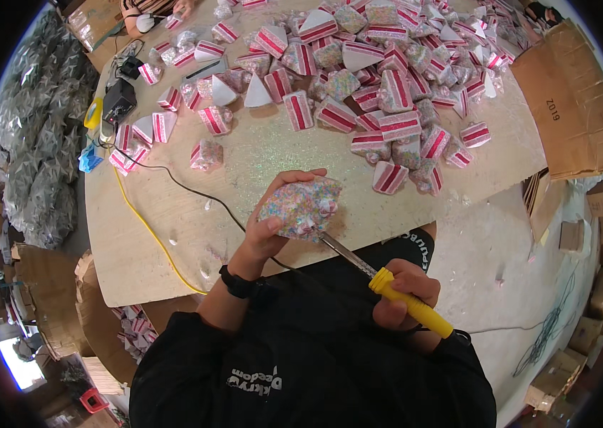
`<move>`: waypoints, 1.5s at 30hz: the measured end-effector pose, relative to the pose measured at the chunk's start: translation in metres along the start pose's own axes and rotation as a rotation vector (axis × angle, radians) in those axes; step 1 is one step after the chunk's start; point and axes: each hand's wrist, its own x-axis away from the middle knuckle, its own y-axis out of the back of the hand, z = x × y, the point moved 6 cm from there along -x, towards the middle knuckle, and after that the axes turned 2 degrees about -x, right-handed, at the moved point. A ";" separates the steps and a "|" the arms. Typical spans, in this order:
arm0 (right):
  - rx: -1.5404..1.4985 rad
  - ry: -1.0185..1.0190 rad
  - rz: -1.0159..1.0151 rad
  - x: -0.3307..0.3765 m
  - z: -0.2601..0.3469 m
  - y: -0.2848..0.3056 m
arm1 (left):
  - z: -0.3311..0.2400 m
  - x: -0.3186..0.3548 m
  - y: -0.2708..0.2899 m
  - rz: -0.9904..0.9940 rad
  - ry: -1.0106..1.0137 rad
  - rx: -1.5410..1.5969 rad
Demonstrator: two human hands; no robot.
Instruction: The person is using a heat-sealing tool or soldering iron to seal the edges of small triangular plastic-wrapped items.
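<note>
My left hand [267, 227] is closed round a toy cake slice [300, 205] whose upper face is covered in pastel sprinkles. In my right hand [408, 294] is a soldering iron [415, 308] with a yellow handle and a metal shaft. Its tip meets the lower edge of the slice, near some small pink-and-white bits; whether it presses in cannot be made out. Beyond my hands, a heap of similar cake slices [395, 125], white with red and pink bands, many in clear wrapping, covers the far side of the table [173, 264].
Glittery flecks [280, 164] lie across the table's middle. A black cord [194, 187] and a yellow cord [146, 232] run along the left, near a black power adapter [119, 100]. A cardboard box [572, 107] stands far right. Another person's arm [134, 21] shows at the far left.
</note>
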 end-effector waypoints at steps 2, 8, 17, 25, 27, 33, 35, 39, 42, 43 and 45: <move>-0.023 -0.003 0.023 0.001 -0.001 -0.001 | 0.000 0.000 0.000 0.005 0.000 0.005; 0.025 -0.020 -0.030 0.001 -0.002 -0.004 | 0.000 0.006 0.001 0.013 0.012 0.039; 0.202 -0.180 -0.010 0.000 0.011 0.011 | 0.024 0.015 0.014 -0.063 0.070 0.408; 0.034 -0.239 -0.098 0.013 0.019 0.005 | 0.015 0.011 0.006 -0.036 0.038 0.490; 0.081 -0.212 -0.070 0.008 0.020 0.003 | 0.016 0.011 0.006 -0.028 0.045 0.489; 0.221 -0.230 -0.105 0.008 0.018 0.005 | 0.020 0.012 0.011 -0.010 0.046 0.473; 0.234 -0.204 -0.137 0.009 0.017 0.003 | 0.016 0.012 0.007 0.006 0.028 0.396; 0.238 -0.200 -0.135 0.007 0.018 0.002 | 0.010 0.009 -0.004 -0.031 -0.018 0.362; 0.241 -0.185 -0.102 0.006 0.016 0.002 | 0.009 0.009 -0.005 -0.023 -0.044 0.331; 0.176 -0.171 -0.130 0.006 0.016 0.003 | 0.008 0.010 -0.005 -0.025 -0.052 0.297; 0.119 -0.158 -0.158 0.005 0.016 0.004 | 0.009 0.009 -0.005 -0.022 -0.057 0.270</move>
